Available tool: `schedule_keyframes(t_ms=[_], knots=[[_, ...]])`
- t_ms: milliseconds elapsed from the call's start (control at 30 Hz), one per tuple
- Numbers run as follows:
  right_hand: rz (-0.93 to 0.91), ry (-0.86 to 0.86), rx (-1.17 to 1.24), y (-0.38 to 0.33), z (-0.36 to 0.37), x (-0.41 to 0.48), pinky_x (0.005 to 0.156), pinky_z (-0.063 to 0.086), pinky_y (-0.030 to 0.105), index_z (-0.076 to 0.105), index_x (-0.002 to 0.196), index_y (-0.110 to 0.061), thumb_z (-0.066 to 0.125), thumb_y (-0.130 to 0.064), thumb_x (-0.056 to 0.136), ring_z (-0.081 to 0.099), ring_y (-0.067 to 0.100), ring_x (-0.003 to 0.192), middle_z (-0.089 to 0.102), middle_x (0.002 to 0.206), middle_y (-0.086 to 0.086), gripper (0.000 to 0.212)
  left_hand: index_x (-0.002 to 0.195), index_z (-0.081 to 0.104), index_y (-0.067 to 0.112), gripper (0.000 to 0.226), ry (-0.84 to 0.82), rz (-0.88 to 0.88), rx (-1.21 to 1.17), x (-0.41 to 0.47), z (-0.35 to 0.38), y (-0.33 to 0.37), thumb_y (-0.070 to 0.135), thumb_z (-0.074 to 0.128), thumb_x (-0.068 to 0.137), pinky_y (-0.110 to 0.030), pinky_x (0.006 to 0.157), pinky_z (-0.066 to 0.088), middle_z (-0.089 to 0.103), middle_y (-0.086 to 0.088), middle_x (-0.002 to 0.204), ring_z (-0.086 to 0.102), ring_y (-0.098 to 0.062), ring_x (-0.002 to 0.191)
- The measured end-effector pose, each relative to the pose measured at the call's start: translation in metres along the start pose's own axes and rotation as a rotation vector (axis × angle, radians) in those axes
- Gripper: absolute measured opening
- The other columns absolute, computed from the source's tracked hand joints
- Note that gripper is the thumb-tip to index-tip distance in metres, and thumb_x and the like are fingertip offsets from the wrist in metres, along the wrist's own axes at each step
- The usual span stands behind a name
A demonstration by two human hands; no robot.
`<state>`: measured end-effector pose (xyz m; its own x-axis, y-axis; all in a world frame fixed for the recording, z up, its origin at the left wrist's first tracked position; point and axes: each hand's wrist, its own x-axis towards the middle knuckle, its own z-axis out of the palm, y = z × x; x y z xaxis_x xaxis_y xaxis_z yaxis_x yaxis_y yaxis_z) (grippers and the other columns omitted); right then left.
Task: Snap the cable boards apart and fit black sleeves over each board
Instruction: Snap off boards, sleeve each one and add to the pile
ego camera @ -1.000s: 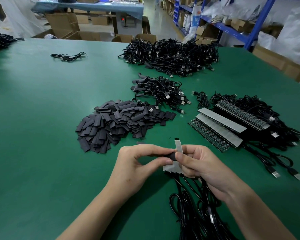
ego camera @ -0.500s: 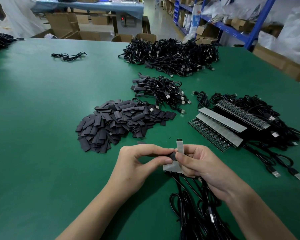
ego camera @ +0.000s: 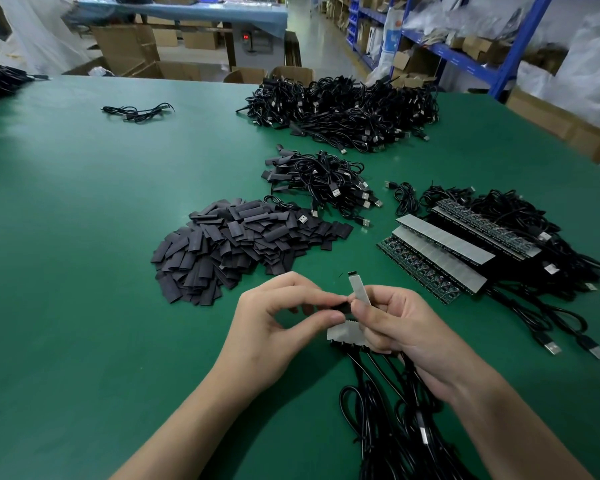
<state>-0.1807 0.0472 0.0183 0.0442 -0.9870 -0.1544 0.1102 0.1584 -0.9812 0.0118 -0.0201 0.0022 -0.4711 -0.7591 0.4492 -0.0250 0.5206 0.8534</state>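
Head view, and we're mid-job: the left hand [ego camera: 281,320] pinches a black sleeve [ego camera: 340,308] between thumb and forefinger at lower centre of the frame, right against the base of a single board [ego camera: 357,289] that stands up out of the right hand [ego camera: 406,327]. That right hand is curled round a short strip [ego camera: 345,334] of boards that look unsnapped, their cables [ego camera: 395,427] trailing to the bottom edge. The sleeve isn't over the board yet; whether its mouth has caught the edge I can't tell, the fingers hide it. Looks like this one is broken free and about to be sleeved. Done so far, by my reading: a small heap [ego camera: 316,181] of cables with black sleeved ends at centre, and a big heap [ego camera: 343,109] behind it at upper centre, too tangled to confirm. Plenty left: whole panels [ego camera: 440,258] of joined boards lie at right on the green table [ego camera: 84,271], and a fat pile [ego camera: 243,244] of loose sleeves waits just above the left hand. I'd call it under way, nowhere near finished.
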Motion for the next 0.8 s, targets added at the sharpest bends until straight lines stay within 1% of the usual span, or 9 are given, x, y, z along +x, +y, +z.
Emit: schedule_keyframes(t_ms=[100, 167, 233, 300, 367, 467, 600, 700, 800], knots=[[-0.002, 0.005, 0.010, 0.0000, 0.0003, 0.0002, 0.054, 0.014, 0.026, 0.077, 0.094, -0.018, 0.074, -0.040, 0.081, 0.021, 0.004, 0.045, 0.039, 0.052, -0.013, 0.025, 0.100, 0.083, 0.023, 0.017, -0.009, -0.013, -0.021, 0.0009, -0.0005, 0.0019, 0.023, 0.083, 0.083, -0.018, 0.076, 0.048, 0.073, 0.007, 0.088, 0.067, -0.014, 0.081], [-0.005, 0.000, 0.009, 0.0004, 0.0005, 0.0005, 0.051, 0.016, 0.020, 0.073, 0.103, -0.009, 0.074, -0.037, 0.080, 0.024, 0.002, 0.044, 0.044, 0.054, -0.015, 0.036, 0.102, 0.082, 0.025, 0.018, -0.019, -0.026, -0.036, 0.0005, -0.0008, 0.0023, 0.023, 0.082, 0.084, -0.019, 0.077, 0.050, 0.074, 0.007, 0.089, 0.068, -0.015, 0.083], [-0.014, 0.008, 0.001, 0.0008, 0.0012, 0.0010, 0.046, 0.023, 0.013, 0.067, 0.112, -0.001, 0.073, -0.034, 0.080, 0.030, -0.001, 0.043, 0.052, 0.056, -0.015, 0.046, 0.102, 0.082, 0.028, 0.018, -0.031, -0.050, -0.074, 0.0002, -0.0002, 0.0025, 0.026, 0.081, 0.084, -0.021, 0.077, 0.051, 0.074, 0.005, 0.090, 0.069, -0.016, 0.084], [-0.027, 0.012, -0.008, 0.0011, 0.0028, 0.0010, 0.046, 0.024, 0.013, 0.065, 0.113, -0.001, 0.072, -0.032, 0.080, 0.029, -0.001, 0.044, 0.056, 0.060, -0.013, 0.046, 0.102, 0.082, 0.032, 0.018, -0.063, -0.095, -0.123, -0.0001, 0.0005, 0.0030, 0.029, 0.079, 0.085, -0.024, 0.076, 0.052, 0.075, 0.003, 0.091, 0.070, -0.016, 0.085], [-0.038, 0.021, -0.012, 0.0007, 0.0041, 0.0007, 0.045, 0.024, 0.012, 0.065, 0.109, -0.002, 0.072, -0.030, 0.081, 0.031, -0.001, 0.043, 0.057, 0.061, -0.012, 0.040, 0.103, 0.081, 0.034, 0.019, -0.092, -0.140, -0.163, -0.0003, 0.0011, 0.0027, 0.032, 0.077, 0.085, -0.026, 0.078, 0.053, 0.076, 0.002, 0.093, 0.071, -0.015, 0.087], [-0.061, 0.039, -0.020, -0.0001, 0.0044, -0.0006, 0.044, 0.034, 0.007, 0.066, 0.101, -0.003, 0.072, -0.026, 0.081, 0.047, -0.003, 0.041, 0.059, 0.059, -0.013, 0.032, 0.102, 0.081, 0.033, 0.019, -0.113, -0.192, -0.214, 0.0001, 0.0011, 0.0028, 0.034, 0.077, 0.084, -0.026, 0.081, 0.054, 0.078, 0.000, 0.095, 0.072, -0.017, 0.089], [-0.087, 0.046, 0.028, -0.0027, 0.0055, -0.0021, 0.046, 0.041, 0.005, 0.063, 0.095, 0.000, 0.073, -0.019, 0.080, 0.053, -0.004, 0.042, 0.060, 0.058, -0.013, 0.026, 0.102, 0.083, 0.027, 0.020, -0.147, -0.319, -0.380, 0.0003, -0.0008, 0.0064, 0.019, 0.078, 0.085, -0.019, 0.080, 0.054, 0.080, -0.002, 0.096, 0.074, -0.010, 0.086], [-0.104, 0.051, 0.021, -0.0039, 0.0056, -0.0029, 0.047, 0.042, 0.006, 0.068, 0.082, -0.014, 0.076, -0.020, 0.080, 0.054, -0.004, 0.048, 0.061, 0.062, -0.011, 0.011, 0.098, 0.084, 0.024, 0.016, -0.163, -0.400, -0.475, 0.0007, -0.0033, 0.0082, 0.019, 0.072, 0.089, -0.020, 0.075, 0.055, 0.079, -0.005, 0.087, 0.072, -0.010, 0.079], [-0.118, 0.059, -0.050, -0.0037, 0.0046, -0.0021, 0.050, 0.040, 0.006, 0.071, 0.073, -0.025, 0.085, -0.025, 0.079, 0.052, -0.003, 0.054, 0.060, 0.066, -0.010, 0.015, 0.088, 0.082, 0.016, 0.018, -0.190, -0.460, -0.575, 0.0009, -0.0045, 0.0090, 0.029, 0.070, 0.090, -0.025, 0.073, 0.056, 0.077, -0.008, 0.084, 0.071, -0.014, 0.076]])
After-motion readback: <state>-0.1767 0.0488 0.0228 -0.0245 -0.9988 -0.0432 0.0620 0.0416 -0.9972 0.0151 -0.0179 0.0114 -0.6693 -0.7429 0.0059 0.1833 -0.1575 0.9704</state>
